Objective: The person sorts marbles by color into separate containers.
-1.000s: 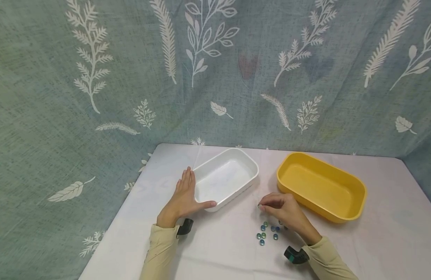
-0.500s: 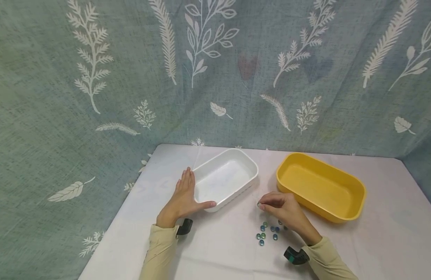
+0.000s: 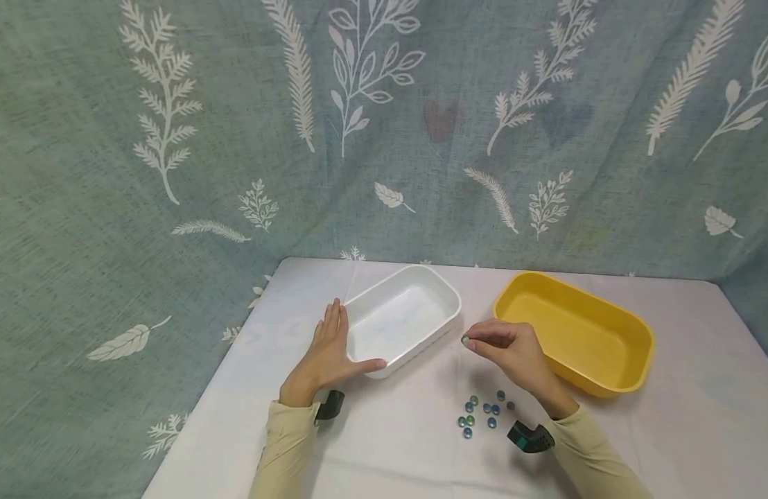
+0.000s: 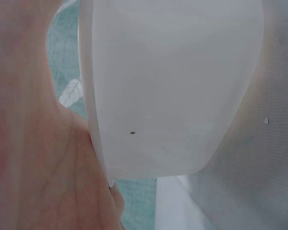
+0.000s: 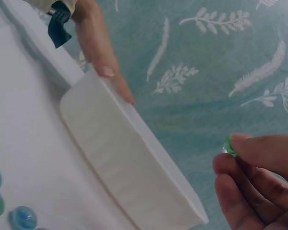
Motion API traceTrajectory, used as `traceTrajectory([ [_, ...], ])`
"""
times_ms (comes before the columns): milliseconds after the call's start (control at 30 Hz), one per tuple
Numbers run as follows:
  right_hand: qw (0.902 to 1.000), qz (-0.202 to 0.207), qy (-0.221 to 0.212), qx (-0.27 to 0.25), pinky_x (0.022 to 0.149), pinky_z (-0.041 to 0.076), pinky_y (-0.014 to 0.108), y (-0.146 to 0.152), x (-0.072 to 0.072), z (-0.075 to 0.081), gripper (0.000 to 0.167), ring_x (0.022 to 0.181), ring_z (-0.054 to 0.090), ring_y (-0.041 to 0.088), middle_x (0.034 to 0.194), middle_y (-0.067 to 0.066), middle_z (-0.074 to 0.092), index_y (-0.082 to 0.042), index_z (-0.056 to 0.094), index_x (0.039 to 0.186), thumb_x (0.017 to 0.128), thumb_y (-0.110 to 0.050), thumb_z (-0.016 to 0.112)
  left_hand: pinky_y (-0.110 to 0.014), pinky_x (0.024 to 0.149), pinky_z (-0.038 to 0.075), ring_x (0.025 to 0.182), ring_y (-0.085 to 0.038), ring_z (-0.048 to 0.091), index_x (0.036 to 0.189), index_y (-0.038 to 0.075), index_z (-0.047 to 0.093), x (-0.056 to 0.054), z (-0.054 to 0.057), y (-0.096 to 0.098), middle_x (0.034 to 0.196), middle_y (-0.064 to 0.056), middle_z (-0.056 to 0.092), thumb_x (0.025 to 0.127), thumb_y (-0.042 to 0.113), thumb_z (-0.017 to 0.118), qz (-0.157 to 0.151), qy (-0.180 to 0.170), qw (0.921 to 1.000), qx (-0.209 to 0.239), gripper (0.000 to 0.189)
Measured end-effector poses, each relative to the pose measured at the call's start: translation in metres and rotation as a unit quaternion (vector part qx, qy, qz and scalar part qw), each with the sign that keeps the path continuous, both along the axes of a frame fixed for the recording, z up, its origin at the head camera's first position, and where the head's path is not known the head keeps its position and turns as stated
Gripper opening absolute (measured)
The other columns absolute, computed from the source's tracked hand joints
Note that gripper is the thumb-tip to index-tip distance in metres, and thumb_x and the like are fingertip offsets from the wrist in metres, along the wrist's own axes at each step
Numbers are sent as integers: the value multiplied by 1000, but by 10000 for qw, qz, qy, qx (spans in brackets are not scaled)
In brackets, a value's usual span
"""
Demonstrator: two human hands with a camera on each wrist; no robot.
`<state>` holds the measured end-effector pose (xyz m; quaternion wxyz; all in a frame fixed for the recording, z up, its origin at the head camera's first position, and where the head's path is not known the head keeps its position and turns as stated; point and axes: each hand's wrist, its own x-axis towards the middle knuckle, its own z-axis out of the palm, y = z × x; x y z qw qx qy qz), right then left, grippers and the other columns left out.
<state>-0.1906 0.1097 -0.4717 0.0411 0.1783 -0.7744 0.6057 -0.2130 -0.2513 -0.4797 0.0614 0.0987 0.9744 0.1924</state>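
My right hand (image 3: 511, 350) pinches a small green glass pebble (image 5: 227, 146) between thumb and fingertips. It is raised over the table, between the white tub and the yellow tub, and overlaps the yellow one's near left side in the head view. My left hand (image 3: 321, 360) lies along the near left end of the white tub (image 3: 399, 315), fingers straight and thumb spread out along the rim. The inside of that tub shows nothing in it. On the table below my right hand lie several blue and green glass pebbles (image 3: 470, 420) in a loose group.
The yellow tub (image 3: 571, 333) stands at the right, angled, with a bare floor. A pale cloth covers the table (image 3: 384, 443), and a green-blue leaf-print curtain (image 3: 371, 201) hangs behind its far edge. Each wrist wears a small black camera (image 3: 530, 437).
My right hand has risen and moved away from me with the pebble, baring the pebbles it partly hid. My left hand and both tubs stay where they were.
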Motion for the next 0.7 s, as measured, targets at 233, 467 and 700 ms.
traceTrajectory([
  [233, 9998, 77, 130, -134, 85, 61, 20, -8, -13, 15, 15, 92, 74, 7, 105, 14, 78, -5, 81, 104, 91, -11, 80, -58, 132, 6, 163, -39, -8, 163, -6, 0, 1, 0, 0, 174, -20, -13, 73, 81, 72, 29, -16, 10000, 47, 144],
  [467, 9998, 114, -22, -187, 84, 61, 20, -17, -23, 24, 16, 91, 74, 9, 107, 15, 77, -7, 82, 105, 90, -14, 80, -58, 132, 6, 163, -38, -8, 163, -6, 1, 0, 1, 1, 174, -20, -11, 73, 81, 72, 34, 75, 10000, 39, 144],
  [700, 9994, 60, -284, -206, 86, 61, 20, -24, -33, 30, 17, 94, 74, 11, 108, 10, 77, -11, 82, 104, 90, -20, 82, -59, 132, 8, 163, -41, -5, 163, -7, 2, 0, -1, -1, 174, -22, -10, 73, 80, 73, 28, 82, 9999, 68, 144],
])
